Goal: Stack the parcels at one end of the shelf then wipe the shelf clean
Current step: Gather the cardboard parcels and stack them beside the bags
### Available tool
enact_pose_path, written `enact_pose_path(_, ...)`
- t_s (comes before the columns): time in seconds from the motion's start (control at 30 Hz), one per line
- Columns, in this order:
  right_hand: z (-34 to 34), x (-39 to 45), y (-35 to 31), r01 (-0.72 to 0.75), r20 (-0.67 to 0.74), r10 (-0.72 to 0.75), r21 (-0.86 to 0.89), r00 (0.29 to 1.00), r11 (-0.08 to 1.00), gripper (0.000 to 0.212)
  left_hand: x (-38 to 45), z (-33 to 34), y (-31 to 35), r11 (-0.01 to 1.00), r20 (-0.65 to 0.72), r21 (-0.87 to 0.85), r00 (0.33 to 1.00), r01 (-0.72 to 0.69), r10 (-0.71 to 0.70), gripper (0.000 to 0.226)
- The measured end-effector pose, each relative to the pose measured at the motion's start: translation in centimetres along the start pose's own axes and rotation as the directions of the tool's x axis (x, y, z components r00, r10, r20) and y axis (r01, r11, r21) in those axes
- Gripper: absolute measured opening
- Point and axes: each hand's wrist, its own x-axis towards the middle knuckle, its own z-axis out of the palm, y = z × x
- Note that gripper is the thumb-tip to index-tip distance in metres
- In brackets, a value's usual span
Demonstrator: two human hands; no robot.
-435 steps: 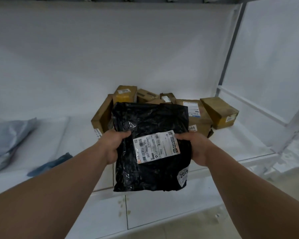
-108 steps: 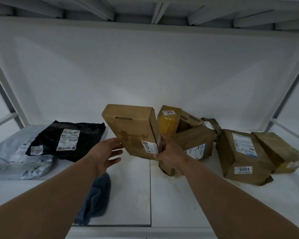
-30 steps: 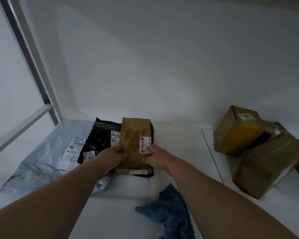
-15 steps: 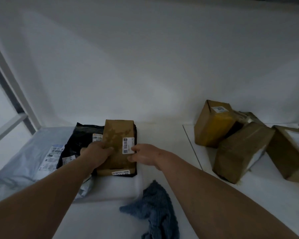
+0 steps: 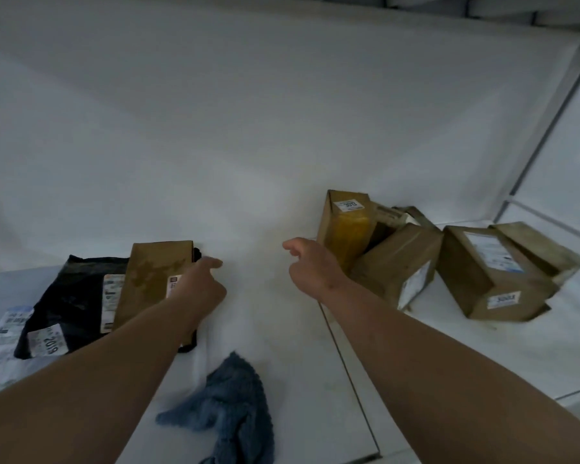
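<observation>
Head view shows the left hand [image 5: 200,289] and right hand [image 5: 310,267] both loose and empty, the flat brown parcel [image 5: 153,283] resting atop the black mailer [image 5: 71,303] at the shelf's [image 5: 449,356] left end, where stacking bulkier boxes [image 5: 395,262] risks toppling.

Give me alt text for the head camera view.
Both empty hands, left hand and right hand, hover over a white shelf. A flat brown box lies on a black mailer at left; cardboard boxes cluster right, blue cloth in front.
</observation>
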Motion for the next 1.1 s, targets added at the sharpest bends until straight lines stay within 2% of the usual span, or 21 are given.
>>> enact_pose_path(0.07, -1.7, -0.3, 1.7, 0.006, -0.066, -0.01, -0.061, 0.998, 0.998, 0.05, -0.5, 1.6, 1.7, 0.999, 0.01, -0.019, 0.999, -0.031, 0.031, 0.067)
enact_pose_path(0.17, -4.5, -0.9, 4.2, -0.043, -0.112, 0.019, -0.219, 0.994, 0.975, 0.047, -0.9, 4.4, 4.0, 0.997, 0.07, -0.064, 0.997, -0.039, 0.043, 0.071)
enact_pose_path(0.27, -7.1, -1.6, 7.1, -0.094, -0.026, 0.09, -0.356, 0.996, 0.93, 0.046, -1.4, 7.2, 6.3, 0.997, 0.158, -0.07, 0.986, -0.044, 0.054, 0.074)
enact_pose_path(0.4, -9.6, -2.5, 9.8, -0.077, 0.184, 0.138, -0.306, 0.973, 0.949, 0.058, -2.7, 10.6, 9.3, 0.996, 0.241, -0.082, 0.969, -0.043, 0.061, 0.083)
enact_pose_path(0.53, -11.4, -3.6, 10.6, -0.064, 0.227, 0.108, -0.191, 0.968, 0.979, 0.06, -4.5, 13.8, 12.1, 0.991, 0.335, -0.115, 0.936, -0.071, 0.106, 0.091)
enact_pose_path(0.6, -11.8, -3.9, 11.2, -0.051, 0.235, 0.083, -0.14, 0.969, 0.989, 0.057, -5.2, 15.3, 13.3, 0.99, 0.351, -0.06, 0.926, -0.126, 0.139, 0.097)
enact_pose_path(0.73, -12.4, -4.2, 12.3, -0.038, 0.246, 0.055, -0.077, 0.968, 0.996, 0.056, -5.5, 17.5, 14.9, 0.973, 0.291, 0.033, 0.933, -0.229, 0.209, 0.097)
enact_pose_path(0.8, -12.4, -4.1, 12.7, -0.047, 0.24, 0.052, -0.029, 0.969, 0.998, 0.056, -5.3, 18.6, 15.5, 0.947, 0.276, 0.142, 0.93, -0.288, 0.242, 0.097)
enact_pose_path(0.83, -12.4, -4.0, 12.9, -0.054, 0.232, 0.052, 0.0, 0.971, 0.999, 0.057, -5.3, 19.2, 15.9, 0.912, 0.283, 0.249, 0.925, -0.325, 0.252, 0.093)
enact_pose_path(0.9, -12.3, -3.8, 13.2, -0.075, 0.195, 0.061, 0.065, 0.979, 0.995, 0.056, -5.4, 20.1, 16.8, 0.778, 0.294, 0.488, 0.914, -0.396, 0.281, 0.073)
enact_pose_path(0.93, -12.3, -3.7, 13.5, -0.086, 0.165, 0.067, 0.107, 0.984, 0.991, 0.055, -5.5, 20.3, 17.2, 0.738, 0.273, 0.542, 0.914, -0.403, 0.299, 0.064)
enact_pose_path(0.97, -12.4, -3.7, 13.8, -0.093, 0.125, 0.076, 0.142, 0.989, 0.985, 0.054, -5.6, 20.2, 17.4, 0.741, 0.249, 0.552, 0.924, -0.382, 0.291, 0.06)
enact_pose_path(1.03, -12.7, -3.7, 14.5, -0.109, 0.018, 0.108, 0.199, 0.994, 0.974, 0.05, -5.7, 19.6, 17.1, 0.869, 0.16, 0.426, 0.966, -0.253, 0.203, 0.065)
enact_pose_path(1.1, -13.0, -3.7, 15.3, -0.117, -0.091, 0.141, 0.227, 0.986, 0.967, 0.045, -5.8, 18.5, 16.2, 0.989, 0.098, 0.126, 0.993, -0.072, 0.06, 0.062)
